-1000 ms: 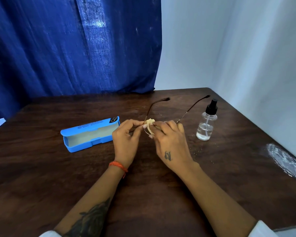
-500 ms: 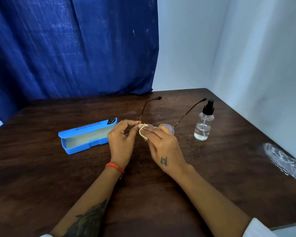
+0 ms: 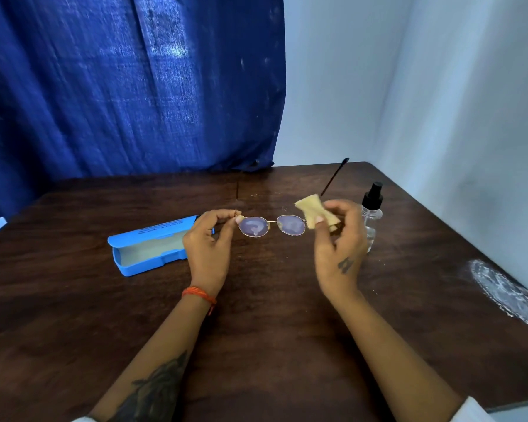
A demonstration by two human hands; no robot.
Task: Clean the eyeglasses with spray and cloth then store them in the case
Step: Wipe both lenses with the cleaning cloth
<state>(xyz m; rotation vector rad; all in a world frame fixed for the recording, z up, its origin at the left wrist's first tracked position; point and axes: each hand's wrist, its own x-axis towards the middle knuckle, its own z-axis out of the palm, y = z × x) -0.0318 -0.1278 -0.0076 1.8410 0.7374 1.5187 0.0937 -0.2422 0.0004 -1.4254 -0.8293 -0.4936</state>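
Note:
Thin gold-framed eyeglasses (image 3: 272, 226) hang above the table with both lenses facing me and the temples pointing away. My left hand (image 3: 209, 243) pinches the frame's left corner. My right hand (image 3: 339, 242) grips a small yellow cloth (image 3: 311, 213) against the frame's right corner, so that corner is hidden. An open blue glasses case (image 3: 148, 249) lies on the table left of my left hand. A clear spray bottle (image 3: 372, 214) with a black nozzle stands just beyond my right hand, partly covered by it.
The dark wooden table (image 3: 272, 330) meets a white wall on the right and a blue curtain (image 3: 128, 86) at the back. A whitish scuffed patch (image 3: 503, 292) marks the table's right edge.
My hands have drawn apart, uncovering both lenses. The cloth has come off the left lens and moved to the right end of the frame with my right hand. The glasses now sit level, facing me.

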